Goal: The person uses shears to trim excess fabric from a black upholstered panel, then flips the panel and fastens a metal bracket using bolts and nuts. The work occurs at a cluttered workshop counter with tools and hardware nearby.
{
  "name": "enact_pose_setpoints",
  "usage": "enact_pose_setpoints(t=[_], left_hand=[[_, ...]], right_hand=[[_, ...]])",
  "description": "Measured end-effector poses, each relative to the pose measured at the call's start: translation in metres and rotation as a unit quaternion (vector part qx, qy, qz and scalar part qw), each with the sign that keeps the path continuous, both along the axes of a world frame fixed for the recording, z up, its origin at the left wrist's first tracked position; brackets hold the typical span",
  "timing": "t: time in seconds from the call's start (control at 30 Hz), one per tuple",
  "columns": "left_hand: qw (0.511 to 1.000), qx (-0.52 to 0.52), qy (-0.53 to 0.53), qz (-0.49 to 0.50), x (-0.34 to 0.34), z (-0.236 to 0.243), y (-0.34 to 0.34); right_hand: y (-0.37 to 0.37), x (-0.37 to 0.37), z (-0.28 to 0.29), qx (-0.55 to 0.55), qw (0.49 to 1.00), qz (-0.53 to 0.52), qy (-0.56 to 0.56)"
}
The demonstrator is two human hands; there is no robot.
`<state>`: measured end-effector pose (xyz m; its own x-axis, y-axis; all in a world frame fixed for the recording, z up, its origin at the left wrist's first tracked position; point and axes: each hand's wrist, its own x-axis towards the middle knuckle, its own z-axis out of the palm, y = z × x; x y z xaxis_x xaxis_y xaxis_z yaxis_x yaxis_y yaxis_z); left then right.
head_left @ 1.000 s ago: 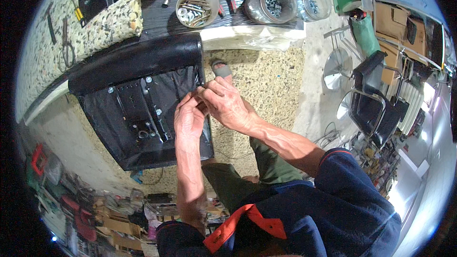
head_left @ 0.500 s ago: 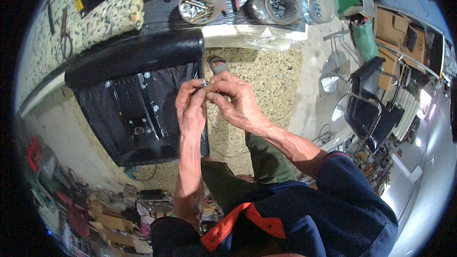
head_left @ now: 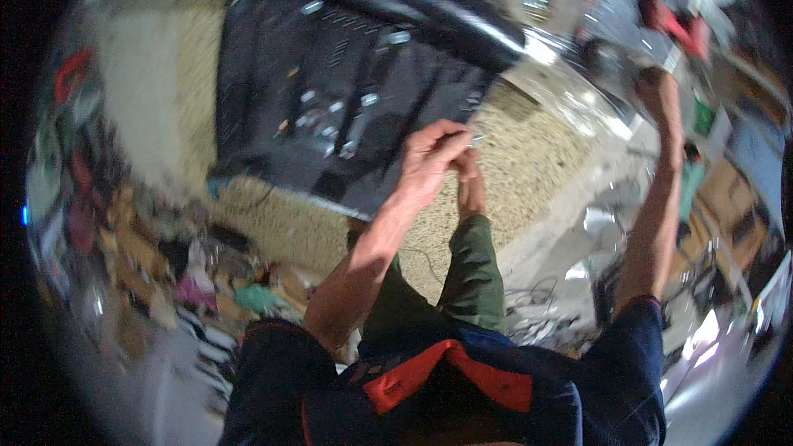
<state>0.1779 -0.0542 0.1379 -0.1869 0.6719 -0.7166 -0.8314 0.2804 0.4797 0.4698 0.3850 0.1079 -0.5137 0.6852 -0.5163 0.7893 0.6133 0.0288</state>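
My left hand (head_left: 425, 161) is closed in a pinch over the near right edge of a black upholstered piece. A small shiny metal part (head_left: 475, 140), maybe a bolt or washer, pokes out at its fingertips. My right arm stretches far right, and my right hand (head_left: 658, 89) is over the wrapped bench, beside a clear jar (head_left: 605, 58) and near red-handled tools (head_left: 679, 30). Its fingers are smeared by motion and partly hidden. The black upholstered piece (head_left: 273, 128) carries loose bright metal fittings (head_left: 322, 116) and a dark slotted plate.
Another jar (head_left: 530, 2) of metal hardware stands on the plastic-wrapped bench (head_left: 599, 111) at the far right. Cardboard boxes (head_left: 731, 198) lie beyond my right arm. Piled clutter (head_left: 140, 248) covers the left side. A cable (head_left: 533, 291) lies on the floor.
My hands, together before, are now apart: the right has reached far right to the bench, while the left keeps the small metal part. The view has swung, so the upholstered piece sits higher and further right.
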Motion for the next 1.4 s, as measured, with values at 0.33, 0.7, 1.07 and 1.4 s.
enact_pose_setpoints(t=[0.33,0.7,1.07,1.4], left_hand=[[0.996,-0.039,0.018,0.075,-0.051,-0.004,-0.090],[0.984,-0.082,0.032,0.157,-0.095,0.009,-0.142],[0.940,-0.046,0.019,0.336,-0.119,0.019,-0.131],[0.955,-0.082,0.070,0.277,-0.153,0.006,-0.215]], right_hand=[[0.089,0.133,-0.129,0.007,0.989,0.078,0.127],[0.093,0.052,-0.020,-0.091,0.995,-0.049,0.017],[-0.397,-0.327,0.101,-0.487,0.806,-0.177,0.285],[-0.518,-0.380,0.061,-0.361,0.841,-0.128,0.382]])
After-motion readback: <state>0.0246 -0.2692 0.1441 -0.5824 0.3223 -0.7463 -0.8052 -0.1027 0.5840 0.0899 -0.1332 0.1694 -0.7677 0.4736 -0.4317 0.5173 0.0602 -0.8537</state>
